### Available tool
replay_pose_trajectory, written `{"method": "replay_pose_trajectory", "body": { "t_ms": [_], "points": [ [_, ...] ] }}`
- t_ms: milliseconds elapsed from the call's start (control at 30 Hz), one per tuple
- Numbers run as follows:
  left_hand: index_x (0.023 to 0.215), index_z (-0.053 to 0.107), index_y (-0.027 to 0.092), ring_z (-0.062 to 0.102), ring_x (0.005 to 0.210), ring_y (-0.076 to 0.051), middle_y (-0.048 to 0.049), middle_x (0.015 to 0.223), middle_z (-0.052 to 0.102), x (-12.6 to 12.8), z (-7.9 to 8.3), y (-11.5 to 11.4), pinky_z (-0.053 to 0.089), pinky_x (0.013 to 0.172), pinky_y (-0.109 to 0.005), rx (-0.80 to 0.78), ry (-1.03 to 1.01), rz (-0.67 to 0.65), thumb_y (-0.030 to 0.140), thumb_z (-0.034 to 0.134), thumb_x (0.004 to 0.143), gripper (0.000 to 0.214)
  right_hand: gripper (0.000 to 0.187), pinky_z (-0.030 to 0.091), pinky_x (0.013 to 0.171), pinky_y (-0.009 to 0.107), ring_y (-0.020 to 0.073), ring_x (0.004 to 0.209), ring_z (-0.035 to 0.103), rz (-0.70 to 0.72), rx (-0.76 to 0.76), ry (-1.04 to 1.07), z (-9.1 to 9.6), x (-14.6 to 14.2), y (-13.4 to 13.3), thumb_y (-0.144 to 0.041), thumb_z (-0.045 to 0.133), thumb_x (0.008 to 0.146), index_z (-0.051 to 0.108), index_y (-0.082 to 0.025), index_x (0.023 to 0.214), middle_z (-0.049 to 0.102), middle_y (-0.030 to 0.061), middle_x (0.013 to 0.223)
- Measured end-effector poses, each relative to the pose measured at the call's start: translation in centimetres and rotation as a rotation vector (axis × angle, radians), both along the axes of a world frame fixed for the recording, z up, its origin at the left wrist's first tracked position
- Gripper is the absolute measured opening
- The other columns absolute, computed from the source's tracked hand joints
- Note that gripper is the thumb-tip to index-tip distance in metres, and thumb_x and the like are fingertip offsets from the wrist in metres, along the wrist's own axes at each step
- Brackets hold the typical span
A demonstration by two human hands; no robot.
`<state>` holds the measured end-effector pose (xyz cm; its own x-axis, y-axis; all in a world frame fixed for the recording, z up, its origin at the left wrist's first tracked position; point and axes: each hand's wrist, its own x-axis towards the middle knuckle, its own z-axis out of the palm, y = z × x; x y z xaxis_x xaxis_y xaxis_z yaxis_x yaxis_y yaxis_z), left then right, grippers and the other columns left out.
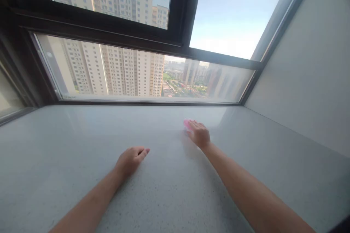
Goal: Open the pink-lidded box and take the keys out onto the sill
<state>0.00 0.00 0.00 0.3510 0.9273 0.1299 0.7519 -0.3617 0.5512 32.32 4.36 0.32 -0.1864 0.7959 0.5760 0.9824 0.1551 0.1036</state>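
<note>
Spanning the whole lower view, a pale speckled stone window ledge (68,160) runs back to a dark-framed window (109,29), with tall apartment blocks (120,72) and hazy sky behind the glass. Plain light wall (306,87) closes off the right side, meeting the ledge along a slanted line. Both bare forearms reach forward from the bottom edge. Left hand (130,160) rests palm-down on the ledge near the middle, fingers together and pointing toward the right, holding nothing. Right hand (200,134) lies farther out, closer to the glass, pressed flat over a small pink cloth or sponge (188,123); which of the two, cannot tell, since only a blurred pink edge shows past the fingertips. Fingers of that hand are close together and laid over the pink thing, covering most of it. Pink thing sits on the ledge surface, right of centre, near the lower window frame, well apart from the left hand.
</note>
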Motion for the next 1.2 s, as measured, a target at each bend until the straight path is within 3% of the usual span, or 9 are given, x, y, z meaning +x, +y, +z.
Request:
{"method": "replay_pose_trajectory", "body": {
  "t_ms": [167,333,500,667,867,1033,1200],
  "points": [
    [0.055,0.04,0.019,0.037,0.049,-0.012,0.0055,0.048,0.034,0.0,-0.1,0.1,0.019,0.05,-0.023,0.018,-0.039,0.01,0.047,0.034,0.084,0.04,0.041,0.032,0.098,0.037,0.0239,0.117,0.048,0.185,0.048,0.007,-0.4,-0.8,-0.5,-0.028,0.048,0.084,0.051,-0.014,0.122,0.056,0.0127,0.124],
    [0.071,0.05,0.019,0.047,0.057,-0.014,0.0032,0.06,0.049,0.1,0.2,-0.1,0.032,0.055,-0.023,0.064,-0.115,0.036,0.047,0.035,0.085,0.035,0.038,0.035,0.098,0.038,0.0227,0.116,0.05,0.47,0.131,-0.03,-0.2,-3.7,-1.3,-0.031,0.046,0.086,0.055,-0.012,0.118,0.06,0.014,0.118],
    [0.098,0.054,0.018,0.056,0.082,-0.02,-0.0068,0.097,0.059,0.3,0.6,-0.7,0.044,0.071,-0.03,0.19,-0.392,0.08,0.046,0.04,0.085,0.034,0.04,0.04,0.097,0.038,0.0228,0.116,0.05,0.759,0.173,-0.093,0.3,-8.6,-3.6,-0.034,0.047,0.087,0.053,-0.011,0.119,0.06,0.0143,0.117],
    [0.11,0.056,0.018,0.055,0.103,-0.024,-0.0088,0.111,0.061,1.0,0.9,-1.8,0.042,0.088,-0.036,0.133,-0.667,-0.058,0.04,0.041,0.087,0.036,0.044,0.039,0.099,0.038,0.0252,0.117,0.048,0.967,0.258,-0.117,0.9,-12.2,-6.2,-0.04,0.051,0.085,0.055,-0.007,0.114,0.061,0.0143,0.116],
    [0.099,0.063,0.013,0.063,0.089,-0.023,-0.0093,0.097,0.07,1.5,1.0,-2.1,0.048,0.081,-0.033,-0.101,-0.857,-0.063,0.035,0.047,0.085,0.03,0.046,0.036,0.101,0.037,0.0237,0.119,0.046,0.974,0.19,-0.047,1.0,-12.9,-7.1,-0.041,0.051,0.085,0.053,-0.009,0.118,0.06,0.013,0.117],
    [0.098,0.065,0.012,0.062,0.093,-0.025,-0.0099,0.097,0.07,1.5,0.9,-2.0,0.047,0.084,-0.034,-0.092,-0.818,-0.012,0.035,0.049,0.083,0.032,0.043,0.034,0.098,0.038,0.0202,0.116,0.046,0.904,0.031,0.092,1.1,-12.8,-7.6,-0.04,0.05,0.086,0.048,-0.018,0.124,0.058,0.0083,0.121],
    [0.097,0.067,0.013,0.061,0.097,-0.025,-0.0091,0.101,0.07,1.9,0.8,-2.1,0.044,0.089,-0.035,-0.011,-0.754,0.037,0.037,0.048,0.083,0.033,0.041,0.033,0.096,0.039,0.0208,0.115,0.045,0.916,0.016,0.057,1.6,-12.4,-7.7,-0.035,0.049,0.087,0.049,-0.017,0.123,0.057,0.0099,0.122]
  ]
}}
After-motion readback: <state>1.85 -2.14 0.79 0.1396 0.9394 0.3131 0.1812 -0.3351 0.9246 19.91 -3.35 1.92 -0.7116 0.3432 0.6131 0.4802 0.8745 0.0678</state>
